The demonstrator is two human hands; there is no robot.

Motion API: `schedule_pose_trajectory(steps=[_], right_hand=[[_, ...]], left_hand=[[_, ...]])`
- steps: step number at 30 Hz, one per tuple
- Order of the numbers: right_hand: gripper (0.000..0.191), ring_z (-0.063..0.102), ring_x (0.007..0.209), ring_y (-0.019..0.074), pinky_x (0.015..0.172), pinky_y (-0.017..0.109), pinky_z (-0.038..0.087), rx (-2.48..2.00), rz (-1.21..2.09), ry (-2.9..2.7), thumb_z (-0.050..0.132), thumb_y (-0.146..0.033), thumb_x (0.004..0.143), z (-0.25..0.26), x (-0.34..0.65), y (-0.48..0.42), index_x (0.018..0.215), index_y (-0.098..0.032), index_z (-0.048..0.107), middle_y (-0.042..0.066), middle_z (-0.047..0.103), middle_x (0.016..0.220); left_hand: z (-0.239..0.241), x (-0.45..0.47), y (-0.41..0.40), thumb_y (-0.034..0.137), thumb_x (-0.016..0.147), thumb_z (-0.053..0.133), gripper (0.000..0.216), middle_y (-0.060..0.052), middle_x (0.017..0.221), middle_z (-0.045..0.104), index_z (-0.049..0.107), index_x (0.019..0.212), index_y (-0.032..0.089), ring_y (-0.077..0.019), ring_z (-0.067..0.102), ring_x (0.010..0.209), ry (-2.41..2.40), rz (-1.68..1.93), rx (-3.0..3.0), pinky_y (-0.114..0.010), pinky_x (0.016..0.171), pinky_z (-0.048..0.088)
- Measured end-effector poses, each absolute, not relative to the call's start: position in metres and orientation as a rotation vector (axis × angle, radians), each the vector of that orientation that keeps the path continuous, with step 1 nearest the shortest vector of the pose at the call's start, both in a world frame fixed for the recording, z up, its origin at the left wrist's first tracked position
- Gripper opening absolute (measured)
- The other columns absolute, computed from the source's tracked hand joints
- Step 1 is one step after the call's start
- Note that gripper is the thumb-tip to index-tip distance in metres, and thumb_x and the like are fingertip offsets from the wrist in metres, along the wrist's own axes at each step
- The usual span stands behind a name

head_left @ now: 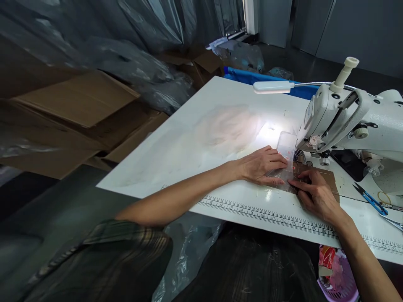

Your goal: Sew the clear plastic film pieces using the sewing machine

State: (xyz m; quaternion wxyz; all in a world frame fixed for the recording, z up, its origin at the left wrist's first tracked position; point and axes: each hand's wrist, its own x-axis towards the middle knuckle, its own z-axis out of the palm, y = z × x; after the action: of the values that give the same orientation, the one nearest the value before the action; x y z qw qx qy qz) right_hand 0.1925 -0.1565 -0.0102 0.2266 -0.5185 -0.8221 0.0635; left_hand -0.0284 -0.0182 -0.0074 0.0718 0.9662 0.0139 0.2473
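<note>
My left hand [262, 165] lies palm down with its fingers stretched over a clear plastic piece [286, 140] that has small red marks. The piece sits beside the needle area of a white sewing machine [343, 117]. My right hand [317, 195] rests just right of it, fingers apart and partly bent, one fingertip touching the plastic's near edge. Beneath that hand is a brown flat plate [332, 182] on the table. The exact contact under my left fingers is hidden.
The white table [176, 147] has a printed ruler [267, 214] along its front edge. Blue thread snips [370, 199] and a dark phone-like slab [349, 165] lie at right. A lamp [273, 87] hangs above. Cardboard boxes [78, 98] stand left; a purple basket [341, 289] is below.
</note>
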Motion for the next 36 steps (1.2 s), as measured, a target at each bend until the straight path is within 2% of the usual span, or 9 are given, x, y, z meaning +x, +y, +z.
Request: schedule_pose_trajectory(steps=[6,12,18,20,24,27,30,36], right_hand=[[0.039,0.057,0.100,0.0260,0.083,0.044,0.055,-1.451,0.198,-2.252,0.049,-0.015,0.090,-0.011,0.192,-0.157,0.117,-0.025,0.074,0.011,0.061,0.105],[0.039,0.057,0.100,0.0257,0.081,0.043,0.054,-1.450,0.208,-2.246,0.048,-0.017,0.091,-0.011,0.193,-0.157,0.118,-0.029,0.073,0.011,0.060,0.104],[0.039,0.056,0.098,0.0264,0.080,0.045,0.053,-1.445,0.198,-2.227,0.048,-0.018,0.091,-0.012,0.191,-0.158,0.117,-0.029,0.074,0.011,0.061,0.104],[0.039,0.056,0.098,0.0264,0.080,0.045,0.053,-1.447,0.192,-2.231,0.048,-0.017,0.091,-0.012,0.191,-0.158,0.118,-0.030,0.073,0.011,0.060,0.104],[0.040,0.056,0.097,0.0258,0.079,0.043,0.054,-1.435,0.179,-2.242,0.050,-0.015,0.090,-0.011,0.191,-0.158,0.119,-0.030,0.073,0.011,0.061,0.104],[0.039,0.056,0.097,0.0261,0.079,0.044,0.054,-1.430,0.178,-2.242,0.050,-0.015,0.090,-0.010,0.191,-0.159,0.117,-0.029,0.073,0.011,0.061,0.104],[0.038,0.057,0.094,0.0251,0.077,0.043,0.056,-1.453,0.173,-2.243,0.048,-0.016,0.091,-0.008,0.191,-0.156,0.116,-0.027,0.074,0.012,0.060,0.104],[0.038,0.061,0.083,0.0225,0.068,0.040,0.058,-1.524,0.168,-2.314,0.046,-0.019,0.091,0.001,0.195,-0.135,0.119,-0.021,0.072,0.015,0.061,0.106]], left_hand=[[-0.012,-0.031,-0.018,0.055,0.099,0.045,0.050,-0.015,0.108,0.071,0.065,0.112,0.011,-0.0226,0.065,0.097,0.060,0.705,2.859,-0.037,0.085,0.052],[-0.014,-0.032,-0.020,0.055,0.100,0.042,0.051,-0.016,0.109,0.069,0.064,0.113,0.011,-0.0228,0.063,0.100,0.111,0.647,2.908,-0.036,0.087,0.052],[-0.006,-0.024,-0.029,0.063,0.100,0.028,0.062,-0.013,0.106,0.067,0.058,0.123,0.013,-0.0225,0.059,0.086,0.257,0.569,3.154,-0.036,0.076,0.045],[-0.003,-0.021,-0.033,0.059,0.102,0.029,0.057,-0.012,0.106,0.066,0.059,0.121,0.014,-0.0228,0.058,0.085,0.307,0.507,3.245,-0.036,0.074,0.041],[0.001,-0.016,-0.038,0.046,0.101,0.042,0.041,-0.012,0.104,0.065,0.061,0.117,0.012,-0.0230,0.056,0.086,0.355,0.365,3.339,-0.036,0.074,0.038],[0.003,-0.013,-0.039,0.043,0.099,0.047,0.037,-0.012,0.115,0.064,0.063,0.115,0.014,-0.0220,0.055,0.087,0.342,0.303,3.349,-0.037,0.076,0.037],[0.003,-0.009,-0.035,0.042,0.100,0.045,0.036,-0.012,0.124,0.063,0.066,0.112,0.014,-0.0220,0.055,0.086,0.324,0.326,3.368,-0.038,0.076,0.035],[0.005,-0.002,-0.011,0.039,0.102,0.037,0.041,-0.012,0.117,0.067,0.066,0.116,0.014,-0.0245,0.055,0.088,0.385,0.304,3.349,-0.040,0.078,0.033]])
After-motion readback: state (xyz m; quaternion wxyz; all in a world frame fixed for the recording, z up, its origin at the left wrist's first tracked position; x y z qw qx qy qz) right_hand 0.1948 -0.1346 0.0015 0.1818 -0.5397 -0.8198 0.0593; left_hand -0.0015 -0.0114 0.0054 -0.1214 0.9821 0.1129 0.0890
